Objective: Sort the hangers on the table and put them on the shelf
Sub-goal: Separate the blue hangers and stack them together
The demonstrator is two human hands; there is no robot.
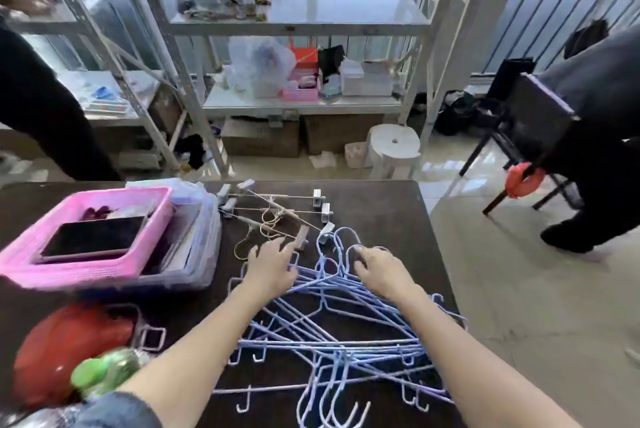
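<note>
A tangled pile of blue wire hangers [332,341] lies on the dark table [388,206] in front of me. Behind it lie several clip hangers [277,209] with grey clips and thin rods. My left hand [270,266] rests palm down on the pile's far left part, fingers spread toward the clip hangers. My right hand [377,271] lies on the blue hangers near their hooks, fingers curled over the wires. Whether either hand grips a wire is hidden by the hands themselves. The metal shelf [301,25] stands beyond the table.
A pink basket [86,237] stacked on clear bins sits at the table's left. A red bag [65,348] and a green bottle [104,372] lie near the front left. One person stands at the left, another at the right by a chair [530,136]. A white stool [393,147] stands before the shelf.
</note>
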